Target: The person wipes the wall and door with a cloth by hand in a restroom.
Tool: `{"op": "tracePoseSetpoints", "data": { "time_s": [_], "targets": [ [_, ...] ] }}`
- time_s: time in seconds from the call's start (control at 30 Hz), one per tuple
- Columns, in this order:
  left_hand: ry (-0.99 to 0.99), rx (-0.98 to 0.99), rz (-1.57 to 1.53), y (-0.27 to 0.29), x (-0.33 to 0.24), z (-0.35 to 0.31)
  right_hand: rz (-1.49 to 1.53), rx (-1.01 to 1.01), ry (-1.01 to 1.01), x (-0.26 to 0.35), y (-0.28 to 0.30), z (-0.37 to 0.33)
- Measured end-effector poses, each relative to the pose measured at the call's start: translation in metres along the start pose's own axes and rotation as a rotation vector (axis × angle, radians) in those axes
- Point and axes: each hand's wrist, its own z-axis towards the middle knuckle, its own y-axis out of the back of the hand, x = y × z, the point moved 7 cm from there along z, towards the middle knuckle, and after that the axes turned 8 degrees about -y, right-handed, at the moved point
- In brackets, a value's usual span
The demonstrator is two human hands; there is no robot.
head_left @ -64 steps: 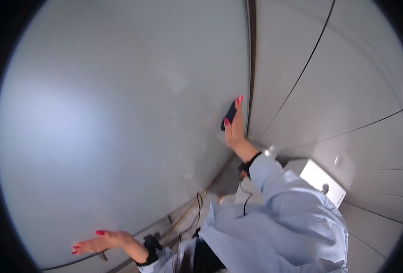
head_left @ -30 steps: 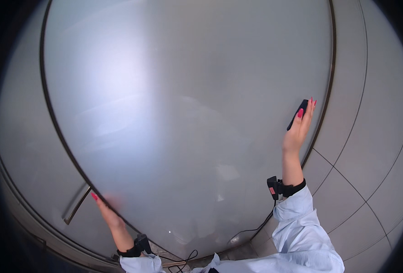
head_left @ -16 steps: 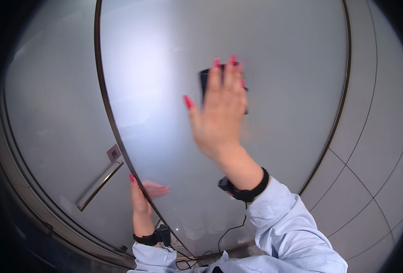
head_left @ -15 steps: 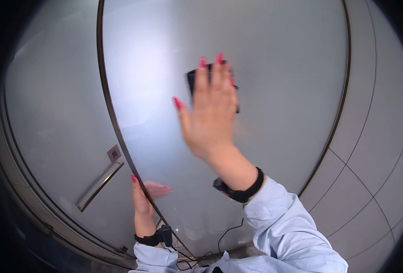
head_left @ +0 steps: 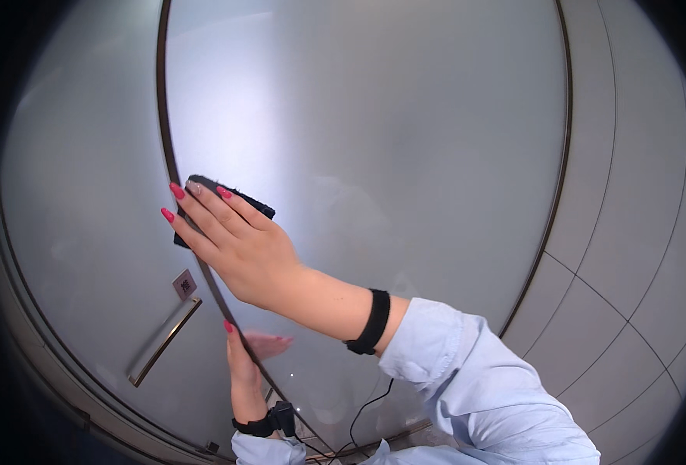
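Observation:
My right hand [head_left: 242, 248] lies flat with its fingers stretched out over a black cloth [head_left: 238, 195]. It presses the cloth against the left border of a large frosted glass panel [head_left: 436, 155], across the dark edge strip [head_left: 165, 101]. The thumb is hidden. Lower down, my left hand [head_left: 244, 368] rests at the same edge, with one red-nailed digit pointing up. Pale pink finger shapes appear in the glass beside it; whether they are seen through it or reflected, I cannot tell. The visible digits are straight.
On the left stands another frosted glass panel [head_left: 72, 170] with a slanted metal handle [head_left: 166, 342] and a small square sign [head_left: 185, 284] above it. Grey tiles [head_left: 645, 232] cover the right side. A thin black cable [head_left: 370, 403] hangs near my sleeves.
My right hand has moved left and down with the black cloth, from the middle of the panel to its left edge. My left hand stays at the edge; the view has shifted slightly.

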Motion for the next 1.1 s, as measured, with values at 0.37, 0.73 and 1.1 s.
{"op": "tracePoseSetpoints", "data": {
  "time_s": [0.37, 0.73, 1.1],
  "targets": [
    [-0.122, -0.247, 0.028, 0.029, 0.008, 0.006, -0.261, -0.031, -0.198, -0.173, 0.121, -0.016],
    [-0.18, -0.512, 0.083, 0.056, 0.017, 0.02, -0.323, -0.089, -0.329, -0.341, 0.231, -0.072],
    [-0.058, -0.564, 0.021, 0.131, 0.05, 0.021, -0.408, -0.065, -0.452, -0.394, 0.249, -0.101]
  ]
}}
